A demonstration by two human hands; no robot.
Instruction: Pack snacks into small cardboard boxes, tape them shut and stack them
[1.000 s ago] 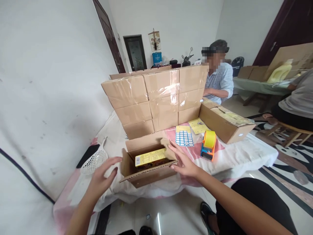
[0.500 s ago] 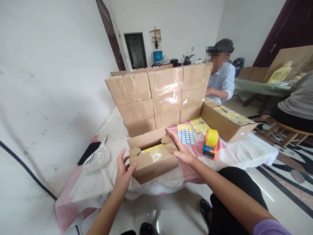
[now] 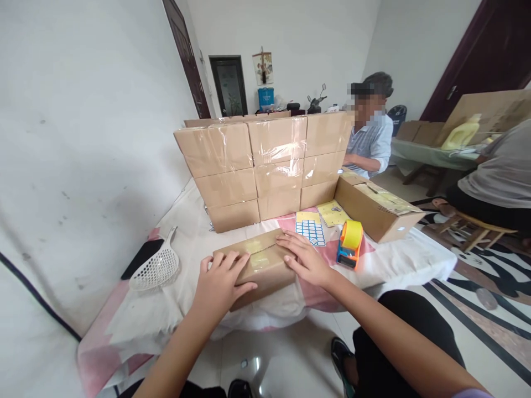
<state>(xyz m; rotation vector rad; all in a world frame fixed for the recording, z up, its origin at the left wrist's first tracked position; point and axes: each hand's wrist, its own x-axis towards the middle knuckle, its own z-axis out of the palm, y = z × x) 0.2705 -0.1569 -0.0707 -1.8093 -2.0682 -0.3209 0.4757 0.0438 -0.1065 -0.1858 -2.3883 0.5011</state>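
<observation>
A small cardboard box [image 3: 265, 268] lies at the table's front edge with its top flaps folded down, meeting in a thin seam. My left hand [image 3: 222, 276] rests on the left end of the lid, fingers spread and thumb along the front side. Over the right end lies my right hand [image 3: 305, 257], palm down with fingers stretched out across the flaps. To the right of it stands an orange and blue tape dispenser [image 3: 349, 246] with a yellow roll. A sheet of blue-edged labels [image 3: 310, 229] and a yellow sheet [image 3: 333, 213] lie behind the box.
Stacked taped cartons [image 3: 274, 160] form a wall behind the box. A longer carton [image 3: 373, 207] sits at the right. On the left is a white perforated scoop [image 3: 157, 268]. One person [image 3: 375, 138] sits behind the cartons, another [image 3: 493, 171] at the far right.
The box's raised flaps have come down, covering the yellow contents. Both hands have moved from the box's ends onto its top. The view has shifted slightly.
</observation>
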